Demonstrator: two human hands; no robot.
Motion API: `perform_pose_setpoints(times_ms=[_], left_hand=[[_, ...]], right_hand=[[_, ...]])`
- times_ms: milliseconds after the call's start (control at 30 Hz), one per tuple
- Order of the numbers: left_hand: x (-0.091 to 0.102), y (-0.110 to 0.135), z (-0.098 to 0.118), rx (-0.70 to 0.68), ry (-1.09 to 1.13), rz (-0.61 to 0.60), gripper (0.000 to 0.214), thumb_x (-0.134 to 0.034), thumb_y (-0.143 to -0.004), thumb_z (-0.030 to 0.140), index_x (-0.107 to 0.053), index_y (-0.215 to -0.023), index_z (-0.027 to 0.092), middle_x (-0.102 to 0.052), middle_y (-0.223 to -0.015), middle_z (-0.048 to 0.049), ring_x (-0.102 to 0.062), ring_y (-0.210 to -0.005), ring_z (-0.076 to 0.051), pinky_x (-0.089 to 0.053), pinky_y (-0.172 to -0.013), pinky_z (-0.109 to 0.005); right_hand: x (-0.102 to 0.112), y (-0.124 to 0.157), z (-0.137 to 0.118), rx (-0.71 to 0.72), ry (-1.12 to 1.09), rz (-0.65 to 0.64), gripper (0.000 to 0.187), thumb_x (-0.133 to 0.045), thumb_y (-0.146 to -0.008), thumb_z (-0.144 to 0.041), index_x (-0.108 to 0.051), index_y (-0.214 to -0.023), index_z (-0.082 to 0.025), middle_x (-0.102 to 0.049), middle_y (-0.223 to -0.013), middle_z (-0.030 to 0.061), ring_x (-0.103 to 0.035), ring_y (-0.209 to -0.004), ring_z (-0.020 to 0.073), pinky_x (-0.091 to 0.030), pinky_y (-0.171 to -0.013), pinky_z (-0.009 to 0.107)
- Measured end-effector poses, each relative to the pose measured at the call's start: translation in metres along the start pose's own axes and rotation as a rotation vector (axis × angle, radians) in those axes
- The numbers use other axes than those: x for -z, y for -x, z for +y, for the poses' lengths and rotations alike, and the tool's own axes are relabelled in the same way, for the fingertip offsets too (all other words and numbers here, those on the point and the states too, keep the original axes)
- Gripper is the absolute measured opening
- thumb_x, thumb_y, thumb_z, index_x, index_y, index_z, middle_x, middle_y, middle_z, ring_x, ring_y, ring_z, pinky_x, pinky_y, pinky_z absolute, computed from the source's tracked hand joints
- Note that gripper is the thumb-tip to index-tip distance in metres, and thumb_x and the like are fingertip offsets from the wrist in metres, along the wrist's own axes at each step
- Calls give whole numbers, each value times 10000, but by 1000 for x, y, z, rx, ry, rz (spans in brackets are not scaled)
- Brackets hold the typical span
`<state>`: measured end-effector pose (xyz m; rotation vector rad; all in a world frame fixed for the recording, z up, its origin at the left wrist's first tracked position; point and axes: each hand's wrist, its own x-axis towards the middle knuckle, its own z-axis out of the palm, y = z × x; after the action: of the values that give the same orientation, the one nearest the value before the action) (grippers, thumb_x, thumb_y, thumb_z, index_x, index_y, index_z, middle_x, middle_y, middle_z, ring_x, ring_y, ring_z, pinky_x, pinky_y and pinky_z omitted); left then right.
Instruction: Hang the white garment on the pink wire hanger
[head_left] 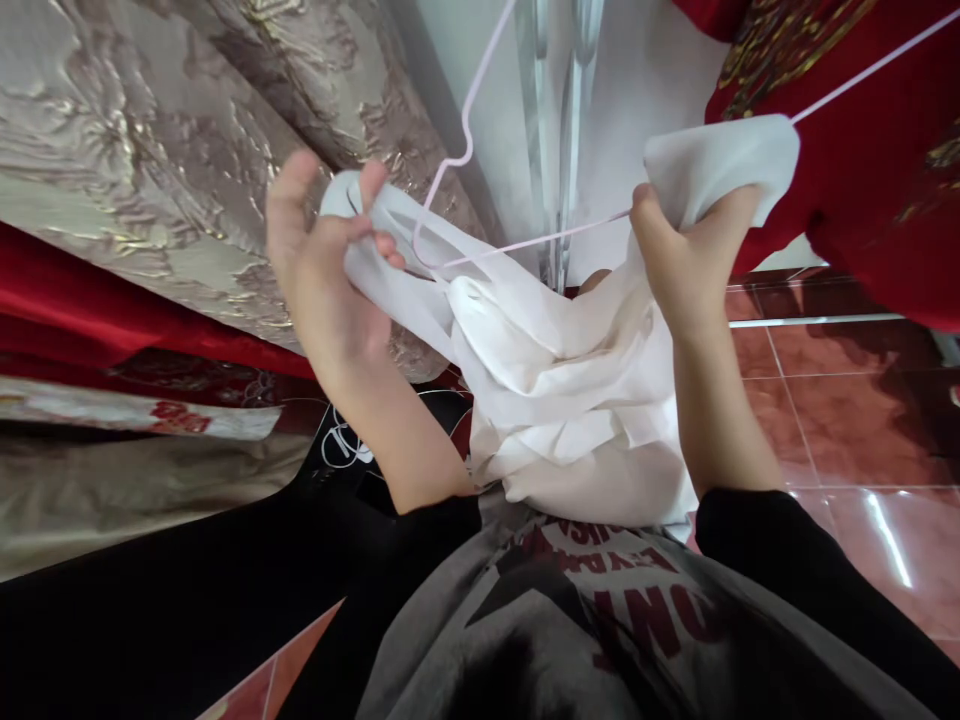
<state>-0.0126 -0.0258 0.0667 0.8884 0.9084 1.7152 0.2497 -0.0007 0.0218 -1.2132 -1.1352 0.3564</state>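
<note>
A white, thin cloth (570, 400) lies bunched in front of my body, its two upper corners spread apart. My left hand (330, 250) is at the left corner, some fingers curled on the cloth and others raised and a little blurred. My right hand (694, 245) grips the right corner, its fingers tucked under a fold and its thumb on the near edge. A thin pink cord or wire (540, 240), bent in a kink near my left hand, crosses above the cloth to my right thumb. Past the right fold it continues up and to the right.
Patterned beige fabric (150, 170) hangs at the left, above red fabric (135, 310). More red fabric with gold decoration (862, 180) is at the right. White cable (341, 445) rests on a black surface at the left. Red tiles (840, 420) cover the floor.
</note>
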Motion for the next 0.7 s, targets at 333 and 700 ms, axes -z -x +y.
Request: perform_pose_setpoints(times_ms=[333, 700], left_hand=[[-66, -14, -9, -142, -350, -452, 177, -522, -993, 74, -552, -1144, 160, -635, -957, -34, -646, -751, -179, -597, -692, -295], [3, -45, 32, -250, -446, -501, 238, -457, -1005, -22, -681, -1033, 54, -536, -849, -32, -520, -677, -90, -408, -455, -123]], right_hand=[[1, 12, -7, -15, -78, -139, 230, -662, -856, -328, -567, -742, -153, -624, -806, 24, -613, -803, 102, -542, -748, 247], [8, 14, -28, -209, -391, 72, 197, -487, -717, -19, -396, -668, -187, -313, -508, -62, -177, -414, 35, -99, -417, 225]])
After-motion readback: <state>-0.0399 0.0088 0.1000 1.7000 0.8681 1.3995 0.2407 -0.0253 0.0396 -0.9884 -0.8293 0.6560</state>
